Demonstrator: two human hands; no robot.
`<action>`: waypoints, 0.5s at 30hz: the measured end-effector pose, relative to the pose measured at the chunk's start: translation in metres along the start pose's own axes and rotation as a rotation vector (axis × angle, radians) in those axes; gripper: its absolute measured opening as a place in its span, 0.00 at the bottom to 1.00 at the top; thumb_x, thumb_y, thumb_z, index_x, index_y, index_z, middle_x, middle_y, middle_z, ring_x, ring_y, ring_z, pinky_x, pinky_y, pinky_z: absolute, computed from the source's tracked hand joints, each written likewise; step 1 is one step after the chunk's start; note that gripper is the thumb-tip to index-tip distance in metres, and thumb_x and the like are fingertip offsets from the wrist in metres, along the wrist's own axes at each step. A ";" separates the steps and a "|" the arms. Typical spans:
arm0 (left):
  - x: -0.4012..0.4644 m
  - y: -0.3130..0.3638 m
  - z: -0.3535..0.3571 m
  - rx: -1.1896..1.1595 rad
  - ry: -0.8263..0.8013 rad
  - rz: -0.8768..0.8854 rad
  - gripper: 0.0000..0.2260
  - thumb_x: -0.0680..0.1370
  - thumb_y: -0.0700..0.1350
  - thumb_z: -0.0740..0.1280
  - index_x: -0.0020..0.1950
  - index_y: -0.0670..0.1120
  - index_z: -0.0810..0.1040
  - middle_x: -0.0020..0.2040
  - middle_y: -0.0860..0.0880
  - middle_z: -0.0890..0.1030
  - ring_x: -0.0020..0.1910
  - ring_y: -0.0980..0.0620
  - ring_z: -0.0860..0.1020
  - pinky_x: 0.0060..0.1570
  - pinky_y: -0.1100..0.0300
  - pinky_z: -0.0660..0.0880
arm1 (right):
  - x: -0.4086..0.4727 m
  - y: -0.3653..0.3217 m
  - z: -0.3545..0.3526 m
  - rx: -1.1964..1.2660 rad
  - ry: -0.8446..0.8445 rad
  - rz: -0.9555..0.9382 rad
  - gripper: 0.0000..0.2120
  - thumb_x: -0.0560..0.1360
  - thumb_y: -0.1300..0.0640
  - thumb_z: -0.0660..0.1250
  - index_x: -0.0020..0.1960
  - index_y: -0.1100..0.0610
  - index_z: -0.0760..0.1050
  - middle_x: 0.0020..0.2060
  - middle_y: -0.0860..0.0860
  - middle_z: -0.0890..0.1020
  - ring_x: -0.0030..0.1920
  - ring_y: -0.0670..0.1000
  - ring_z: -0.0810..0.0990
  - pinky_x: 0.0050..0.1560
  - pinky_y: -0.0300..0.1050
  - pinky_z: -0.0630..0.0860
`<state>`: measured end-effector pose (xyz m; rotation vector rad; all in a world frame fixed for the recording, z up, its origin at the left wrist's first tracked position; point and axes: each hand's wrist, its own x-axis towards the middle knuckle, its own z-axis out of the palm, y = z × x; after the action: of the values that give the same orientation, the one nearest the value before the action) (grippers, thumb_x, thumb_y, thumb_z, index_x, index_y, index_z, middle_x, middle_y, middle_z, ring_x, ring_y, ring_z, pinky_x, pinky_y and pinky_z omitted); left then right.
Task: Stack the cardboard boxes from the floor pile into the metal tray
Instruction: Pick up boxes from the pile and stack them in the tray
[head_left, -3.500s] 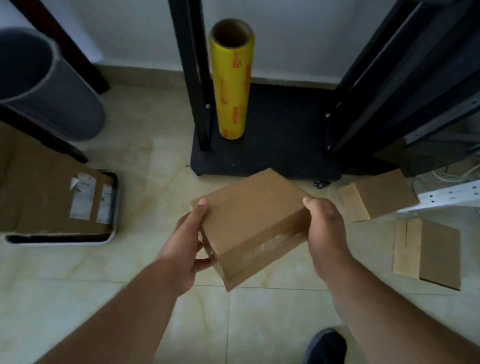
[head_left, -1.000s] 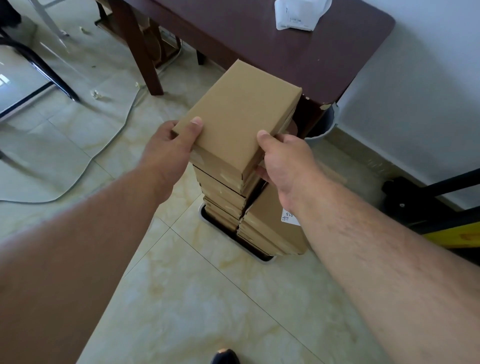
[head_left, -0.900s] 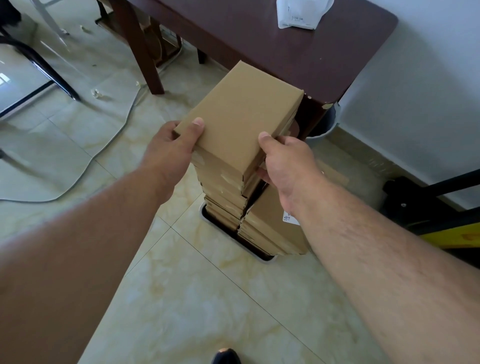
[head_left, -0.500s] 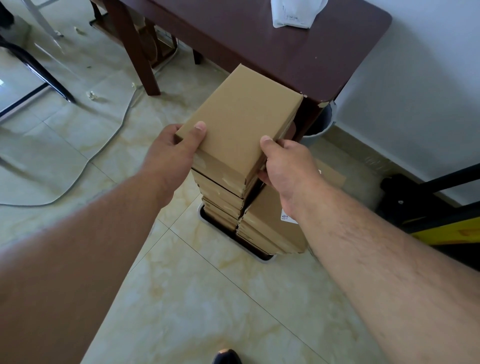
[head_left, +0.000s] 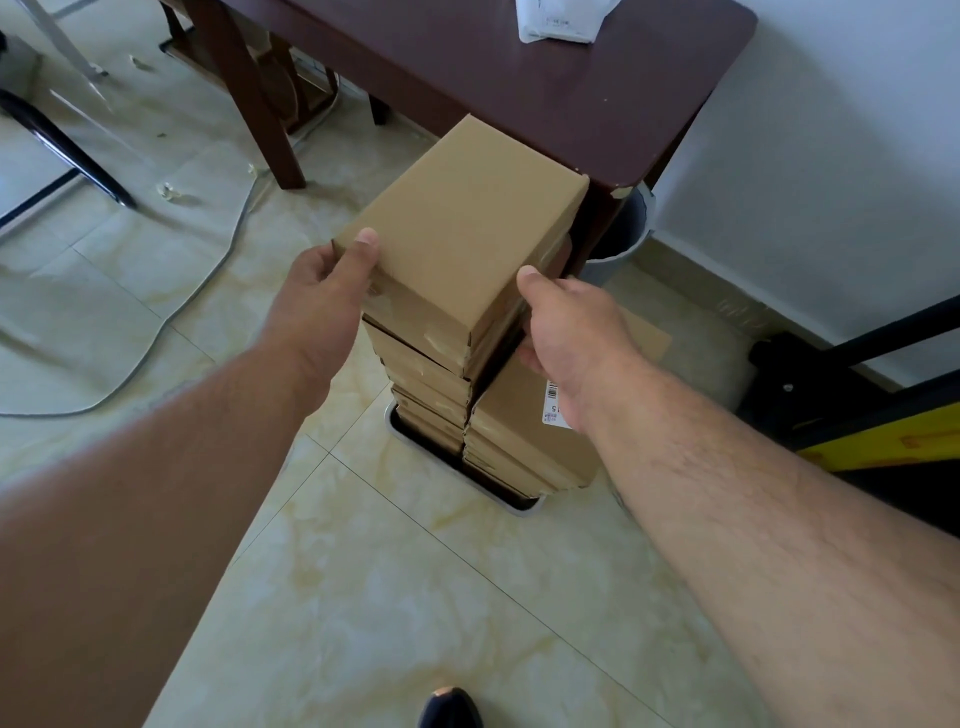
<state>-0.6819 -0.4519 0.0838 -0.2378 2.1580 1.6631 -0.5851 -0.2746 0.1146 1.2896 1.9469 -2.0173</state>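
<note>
Box (head_left: 467, 228), top of a tall stack (head_left: 431, 384) standing in the tray (head_left: 524, 504) on the floor (head_left: 363, 597). Plain brown cardboard, tape along the near edge, set roughly square on the boxes below.

Head view, surroundings first. Second, lower stack (head_left: 524, 441) just beside the tall one on the right, also in the tray, with a white label (head_left: 553, 408) partly hidden by the right wrist. Dark table (head_left: 519, 78) close behind, its corner just beyond the box's far end; white packet (head_left: 563, 21) on the tabletop at the frame's top edge. Grey bin (head_left: 621, 234) under the table corner, next to the wall (head_left: 831, 156). Cable (head_left: 208, 291) curling across the tiles on the left, with dark chair legs (head_left: 67, 150) farther left. Black frame (head_left: 883, 343) and a yellow part (head_left: 893, 441) at the right edge. Shoe tip (head_left: 449, 706) at the bottom.

Then the grip. Left hand (head_left: 322, 291) at the box's near left corner: thumb flat on top, fingers curled round the side, pinching the box. Right hand (head_left: 566, 327) at the near right corner: thumb against the top edge, fingers tucked out of sight along the right side, between the two stacks. Box thus clamped between both hands, forearms reaching in from the bottom corners.
</note>
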 end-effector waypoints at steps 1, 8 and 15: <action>-0.002 0.000 -0.001 -0.006 0.014 -0.008 0.21 0.77 0.69 0.64 0.63 0.59 0.74 0.63 0.60 0.79 0.67 0.57 0.76 0.75 0.44 0.67 | -0.001 0.001 -0.002 -0.001 0.000 -0.005 0.15 0.78 0.42 0.65 0.53 0.53 0.81 0.51 0.49 0.87 0.55 0.55 0.84 0.62 0.58 0.80; -0.027 -0.015 -0.002 -0.006 0.165 -0.099 0.33 0.73 0.73 0.61 0.73 0.58 0.73 0.64 0.55 0.78 0.68 0.51 0.75 0.73 0.41 0.69 | -0.020 0.011 -0.037 -0.022 0.008 -0.010 0.13 0.82 0.42 0.63 0.44 0.50 0.75 0.50 0.49 0.82 0.58 0.52 0.81 0.63 0.57 0.79; -0.114 -0.074 0.030 0.120 0.049 -0.239 0.16 0.74 0.70 0.67 0.52 0.59 0.78 0.58 0.55 0.82 0.64 0.48 0.79 0.71 0.39 0.72 | -0.044 0.051 -0.099 0.038 -0.004 -0.016 0.13 0.83 0.46 0.62 0.51 0.53 0.82 0.41 0.41 0.87 0.44 0.41 0.84 0.58 0.50 0.83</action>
<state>-0.5450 -0.4564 0.0596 -0.4855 2.1588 1.4047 -0.4770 -0.2225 0.1140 1.2804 1.9326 -2.0719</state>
